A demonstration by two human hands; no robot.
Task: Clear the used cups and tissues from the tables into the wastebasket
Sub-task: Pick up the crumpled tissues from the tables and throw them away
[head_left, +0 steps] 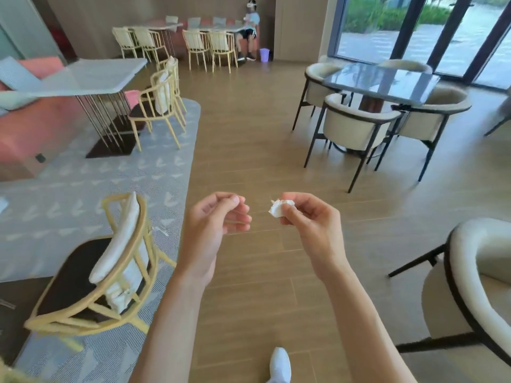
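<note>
Ahead, right hand fingers pinching crumpled tissue, left hand fingers curled holding nothing, open wood floor between chairs.

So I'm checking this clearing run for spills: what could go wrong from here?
1. The right hand pinches the crumpled tissue only at its fingertips, so it could slip to the floor while walking.
2. The purple wastebasket stands far across the room, beside a seated person, so the carry is long.
3. The yellow chair sits close on the left and could snag a leg.
</note>
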